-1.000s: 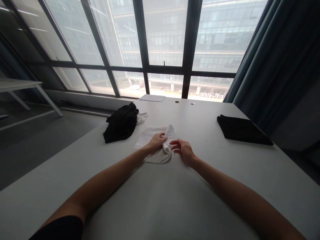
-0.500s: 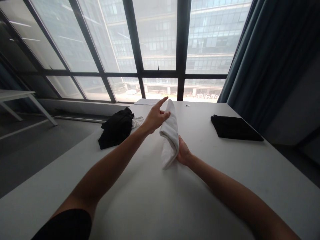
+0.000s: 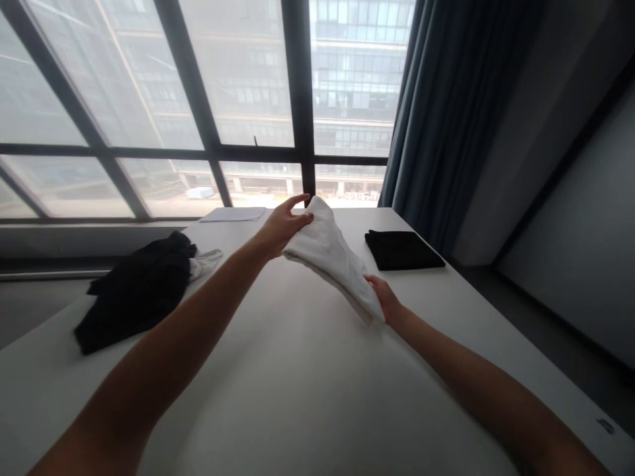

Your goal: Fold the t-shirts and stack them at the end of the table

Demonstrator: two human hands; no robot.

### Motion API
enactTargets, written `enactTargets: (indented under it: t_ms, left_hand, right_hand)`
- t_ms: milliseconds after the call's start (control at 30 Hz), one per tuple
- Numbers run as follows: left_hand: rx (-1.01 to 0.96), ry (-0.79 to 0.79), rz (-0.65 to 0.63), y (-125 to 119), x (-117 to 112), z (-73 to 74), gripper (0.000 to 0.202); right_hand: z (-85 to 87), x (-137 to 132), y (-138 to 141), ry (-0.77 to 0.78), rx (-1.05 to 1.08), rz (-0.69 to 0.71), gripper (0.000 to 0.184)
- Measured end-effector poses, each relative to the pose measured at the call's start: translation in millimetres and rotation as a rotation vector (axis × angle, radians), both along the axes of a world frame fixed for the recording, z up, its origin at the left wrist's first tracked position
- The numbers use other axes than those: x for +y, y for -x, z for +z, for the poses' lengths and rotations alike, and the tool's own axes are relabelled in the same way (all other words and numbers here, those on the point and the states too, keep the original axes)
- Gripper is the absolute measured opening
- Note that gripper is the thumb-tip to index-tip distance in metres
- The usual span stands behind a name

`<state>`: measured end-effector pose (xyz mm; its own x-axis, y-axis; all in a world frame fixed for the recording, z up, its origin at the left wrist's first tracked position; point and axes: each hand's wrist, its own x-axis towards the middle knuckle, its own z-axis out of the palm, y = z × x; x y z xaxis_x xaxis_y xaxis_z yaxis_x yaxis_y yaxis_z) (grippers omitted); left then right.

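Note:
A folded white cloth [image 3: 333, 254], perhaps a garment, is held up above the white table [image 3: 278, 390]. My left hand [image 3: 284, 228] grips its far left corner, thumb on the near face and fingers behind. Around the near right corner, my right hand [image 3: 384, 297] is closed, with part of its fingers hidden behind the fabric. Between the two hands the cloth slants down to the right, and its layered lower edge faces me.
A folded black cloth [image 3: 404, 250] lies at the table's right side. On the left is a rumpled black garment [image 3: 143, 281] beside a small white cloth [image 3: 204, 264]. White sheets [image 3: 232, 214] rest at the far edge. Beyond are windows and a blue curtain [image 3: 446, 112].
My view has turned to the right. The white cloth has swung from nearly upright to a slant and shows more of its broad face. My hands are farther apart.

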<state>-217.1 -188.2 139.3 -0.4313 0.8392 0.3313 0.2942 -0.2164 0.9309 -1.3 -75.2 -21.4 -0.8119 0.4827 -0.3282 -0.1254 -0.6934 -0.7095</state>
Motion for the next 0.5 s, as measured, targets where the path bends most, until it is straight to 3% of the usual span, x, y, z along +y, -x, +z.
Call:
enactTargets:
  t_ms: [100,167,267,400,500]
  left_hand:
    - [0.086,0.112,-0.039,1,15,-21.6,0.056]
    - [0.152,0.174,-0.031,-2,27,-45.6,0.046]
    - [0.18,0.179,-0.001,-15,43,-85.2,0.036]
    - [0.061,0.148,-0.16,-39,55,-120.0,0.066]
    - [-0.067,0.124,-0.314,-54,74,-124.2,0.088]
  right_hand:
    - [1.0,27,-31,-0.178,-0.019,-0.221,0.04]
    - [-0.7,43,-51,-0.315,-0.013,-0.348,0.05]
    - [-4.4,63,-80,-0.412,-0.079,-0.402,0.057]
    - [-4.5,85,-117,-0.44,-0.191,-0.382,0.055]
    - [8.6,114,-137,-0.479,-0.232,-0.369,0.054]
